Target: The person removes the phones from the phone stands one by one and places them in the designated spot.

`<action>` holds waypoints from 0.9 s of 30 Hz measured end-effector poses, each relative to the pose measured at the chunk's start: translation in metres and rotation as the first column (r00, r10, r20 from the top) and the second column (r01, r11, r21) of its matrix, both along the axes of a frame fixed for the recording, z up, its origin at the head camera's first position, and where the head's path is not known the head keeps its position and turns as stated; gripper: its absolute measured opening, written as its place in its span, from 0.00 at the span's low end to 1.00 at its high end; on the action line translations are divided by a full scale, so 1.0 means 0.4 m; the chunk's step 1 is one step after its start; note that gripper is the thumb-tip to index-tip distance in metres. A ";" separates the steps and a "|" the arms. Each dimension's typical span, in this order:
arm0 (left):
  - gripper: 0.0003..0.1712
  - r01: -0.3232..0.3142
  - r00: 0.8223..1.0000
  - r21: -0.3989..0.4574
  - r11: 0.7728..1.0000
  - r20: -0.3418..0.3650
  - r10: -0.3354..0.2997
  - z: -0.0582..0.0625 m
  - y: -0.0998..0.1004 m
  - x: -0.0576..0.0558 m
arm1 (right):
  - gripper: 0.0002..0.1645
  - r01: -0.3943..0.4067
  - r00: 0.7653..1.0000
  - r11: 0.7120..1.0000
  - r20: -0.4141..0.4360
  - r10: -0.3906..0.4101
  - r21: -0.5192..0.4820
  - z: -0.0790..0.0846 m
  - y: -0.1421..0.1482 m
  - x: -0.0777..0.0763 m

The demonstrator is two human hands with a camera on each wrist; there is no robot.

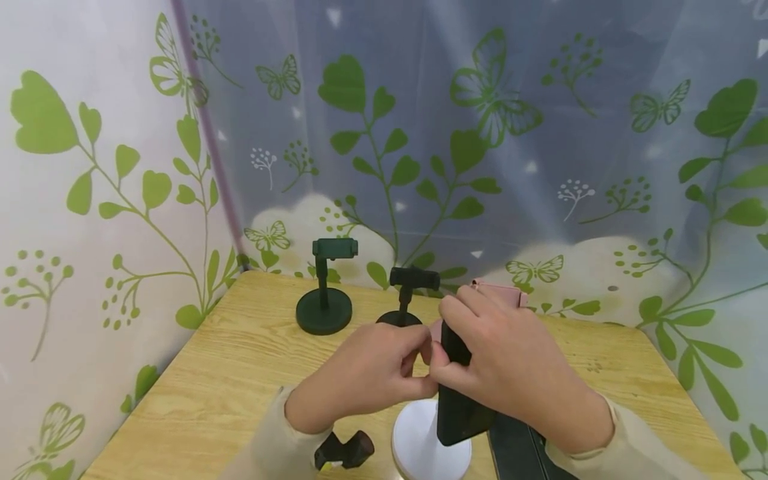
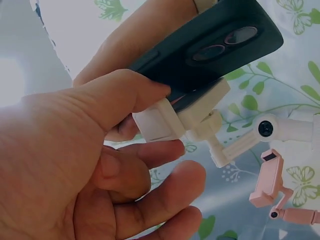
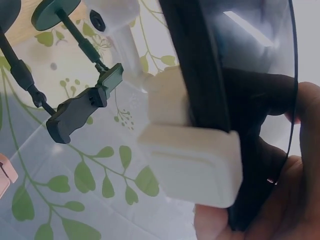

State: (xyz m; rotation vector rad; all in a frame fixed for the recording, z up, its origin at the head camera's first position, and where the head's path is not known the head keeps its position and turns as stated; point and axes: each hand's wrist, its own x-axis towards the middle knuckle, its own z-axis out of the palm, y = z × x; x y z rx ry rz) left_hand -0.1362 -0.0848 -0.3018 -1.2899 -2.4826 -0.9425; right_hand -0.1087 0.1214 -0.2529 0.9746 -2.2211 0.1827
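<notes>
A dark smartphone is tilted against the clamp of a white phone stand, whose round base rests on the table. My right hand grips the phone from its right side. With thumb and index finger, my left hand pinches the end of the white clamp; its other fingers are loosely curled below. Two camera lenses show on the phone's back in the left wrist view. From the right wrist, the clamp's white end piece overlaps the phone's edge. Both hands hide part of the stand in the head view.
Behind the hands stand a green phone stand, a black phone stand and a pink phone stand. A small black object lies by the left wrist. Under the right forearm is a flat black item. Patterned curtains enclose the wooden table.
</notes>
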 end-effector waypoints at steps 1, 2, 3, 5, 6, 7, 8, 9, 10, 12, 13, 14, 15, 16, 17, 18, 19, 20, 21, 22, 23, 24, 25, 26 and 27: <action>0.06 0.006 1.000 0.003 1.000 -0.005 -0.006 -0.002 0.000 -0.001 | 0.08 -0.002 1.000 1.000 -0.007 0.002 0.002 -0.001 0.001 -0.001; 0.06 0.011 1.000 0.006 1.000 -0.007 -0.011 -0.004 0.001 -0.001 | 0.08 -0.006 1.000 1.000 -0.012 0.006 0.004 -0.002 0.001 -0.001; 0.06 0.014 1.000 0.010 1.000 -0.009 -0.014 -0.007 0.002 -0.002 | 0.07 -0.009 1.000 1.000 -0.015 0.009 0.006 -0.003 0.001 -0.001; 0.07 0.023 1.000 0.020 1.000 -0.006 -0.022 -0.012 0.003 -0.003 | 0.06 -0.014 1.000 1.000 -0.017 0.014 0.010 -0.004 0.002 -0.002; 0.07 0.027 1.000 0.025 0.999 -0.002 -0.027 -0.014 0.003 -0.003 | 0.06 -0.017 1.000 1.000 -0.017 0.017 0.011 -0.005 0.002 -0.002; 0.07 0.030 1.000 0.030 0.999 0.003 -0.031 -0.016 0.004 -0.003 | 0.06 -0.019 1.000 1.000 -0.014 0.019 0.011 -0.006 0.003 -0.002; 0.07 0.032 0.999 0.035 0.999 0.007 -0.032 -0.018 0.005 -0.003 | 0.06 -0.021 1.000 1.000 -0.010 0.022 0.011 -0.006 0.004 -0.002; 0.07 0.034 0.999 0.041 0.999 0.010 -0.035 -0.020 0.005 -0.003 | 0.05 -0.024 1.000 1.000 -0.007 0.024 0.010 -0.007 0.004 -0.003; 0.07 0.037 0.999 0.047 0.998 0.015 -0.038 -0.022 0.005 -0.004 | 0.05 -0.023 1.000 1.000 -0.006 0.023 0.012 -0.008 0.005 -0.003; 0.06 0.042 0.999 0.057 0.997 0.021 -0.043 -0.024 0.007 -0.005 | 0.05 -0.024 1.000 1.000 -0.010 0.024 0.014 -0.009 0.007 -0.005; 0.06 0.044 0.999 0.062 0.997 0.020 -0.045 -0.026 0.008 -0.006 | 0.05 -0.026 1.000 1.000 -0.011 0.026 0.013 -0.009 0.008 -0.006; 0.06 0.046 0.999 0.066 0.997 0.018 -0.047 -0.027 0.010 -0.007 | 0.04 -0.028 1.000 1.000 -0.015 0.028 0.013 -0.010 0.009 -0.007; 0.07 0.048 0.999 0.069 0.996 0.017 -0.049 -0.028 0.011 -0.008 | 0.05 -0.031 0.999 0.999 -0.021 0.031 0.011 -0.010 0.011 -0.008; 0.07 0.050 0.999 0.072 0.996 0.015 -0.051 -0.028 0.013 -0.009 | 0.05 -0.034 0.999 0.999 -0.029 0.035 0.010 -0.011 0.012 -0.010; 0.07 0.052 0.999 0.074 0.996 0.011 -0.053 -0.029 0.014 -0.010 | 0.05 -0.041 0.999 0.999 -0.036 0.041 0.007 -0.011 0.014 -0.011; 0.07 0.055 0.998 0.075 0.996 0.008 -0.056 -0.030 0.016 -0.011 | 0.05 -0.047 0.998 0.999 -0.042 0.048 0.005 -0.012 0.015 -0.013; 0.07 0.057 0.998 0.077 0.995 0.007 -0.058 -0.031 0.017 -0.012 | 0.06 -0.054 0.997 0.999 -0.050 0.054 0.003 -0.013 0.016 -0.016; 0.07 0.059 0.998 0.079 0.995 0.006 -0.059 -0.031 0.018 -0.013 | 0.07 -0.059 0.996 0.998 -0.060 0.059 0.002 -0.013 0.017 -0.018; 0.07 0.061 0.998 0.080 0.995 0.005 -0.061 -0.032 0.019 -0.013 | 0.07 -0.064 0.996 0.998 -0.064 0.064 0.001 -0.014 0.017 -0.020; 0.07 0.062 0.998 0.082 0.995 0.007 -0.063 -0.032 0.020 -0.014 | 0.08 -0.067 0.995 0.998 -0.069 0.067 0.002 -0.014 0.018 -0.021; 0.07 0.064 0.998 0.083 0.995 0.007 -0.064 -0.033 0.021 -0.015 | 0.08 -0.068 0.995 0.998 -0.075 0.068 0.003 -0.015 0.019 -0.023; 0.07 0.063 0.998 0.085 0.994 0.009 -0.064 -0.034 0.022 -0.015 | 0.09 -0.072 0.994 0.997 -0.081 0.072 0.001 -0.016 0.021 -0.025; 0.07 0.062 0.998 0.087 0.994 0.009 -0.063 -0.034 0.023 -0.015 | 0.10 -0.075 0.994 0.997 -0.085 0.075 -0.001 -0.016 0.022 -0.025; 0.07 0.059 0.998 0.090 0.994 0.010 -0.060 -0.034 0.023 -0.015 | 0.10 -0.078 0.993 0.997 -0.089 0.078 -0.003 -0.017 0.023 -0.025; 0.07 0.056 0.998 0.093 0.994 0.011 -0.057 -0.035 0.023 -0.015 | 0.11 -0.083 0.992 0.996 -0.091 0.082 -0.008 -0.018 0.025 -0.025</action>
